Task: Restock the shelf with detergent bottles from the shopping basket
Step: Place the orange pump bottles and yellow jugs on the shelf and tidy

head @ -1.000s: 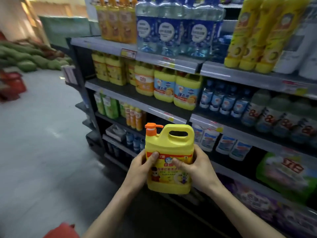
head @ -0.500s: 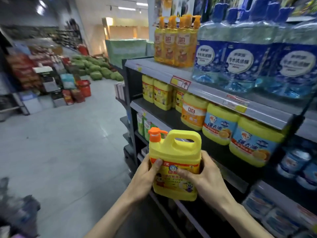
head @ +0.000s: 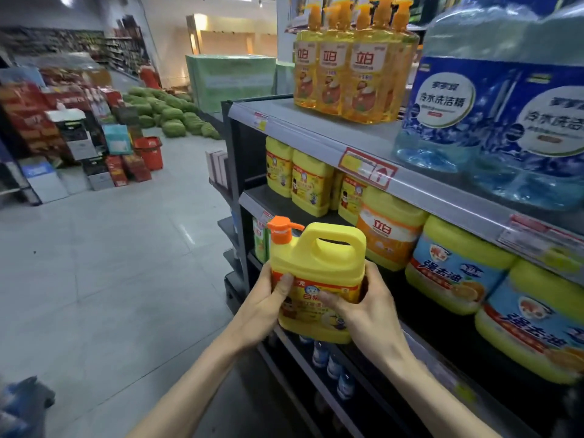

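Lifted higher and closer to the shelving than half a second ago, with the view swung left along the aisle. Left thumb (head: 286, 281) pressed flat on the label front, other left fingers curled round the near left side; right thumb (head: 328, 303) laid across the label's lower half, right fingers wrapped round the far side. Left hand (head: 268, 298) and right hand (head: 369, 314) together clasping a yellow plastic detergent jug with moulded handle and orange pump cap (head: 319, 267), upright, in the air just in front of the left front corner of the dark middle shelf (head: 278, 200), not resting on it. Behind, near that shelf's left end, matching yellow jugs with red-and-yellow labels (head: 311, 181); further right along the front edge, a yellow jug with an orange label (head: 388, 229), then yellow jugs with blue labels (head: 455, 273). On the grey upper shelf (head: 316, 121), amber pump bottles (head: 341, 64) near the left end, large clear blue bottles (head: 489, 105) to the right. Beyond, on the pale tiled floor (head: 126, 263), a red plastic basket (head: 150, 151) and a heap of green watermelons (head: 170, 112).
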